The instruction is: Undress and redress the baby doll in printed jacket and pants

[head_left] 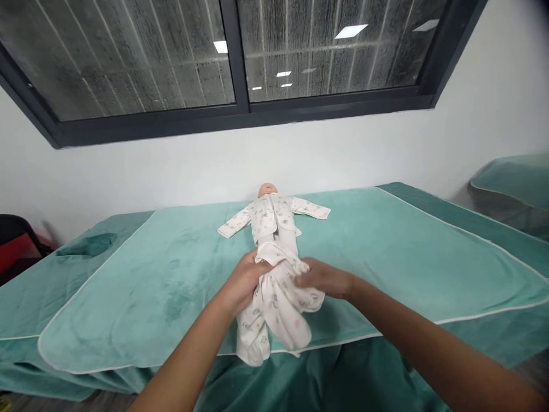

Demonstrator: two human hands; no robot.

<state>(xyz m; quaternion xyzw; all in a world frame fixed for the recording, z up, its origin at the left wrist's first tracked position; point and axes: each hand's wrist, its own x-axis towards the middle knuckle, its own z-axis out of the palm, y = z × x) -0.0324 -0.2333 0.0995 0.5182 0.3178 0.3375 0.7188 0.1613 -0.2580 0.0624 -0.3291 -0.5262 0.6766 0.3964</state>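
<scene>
A baby doll [271, 213] lies on its back on a teal towel [171, 286], head toward the wall. It wears a white printed top with both sleeves spread out. White printed trousers [278, 309] are bunched over its legs and hang past the near edge of the towel. My left hand [242, 281] grips the waistband of the trousers on the left. My right hand [323, 278] is closed on the bunched cloth on the right. The doll's legs are hidden by the cloth.
The towel covers a bed with a darker teal sheet [472, 223] standing against a white wall under a dark-framed window [240, 109]. Another teal-covered bed [514, 183] stands at the far right. A red and black object [17, 240] is at the left.
</scene>
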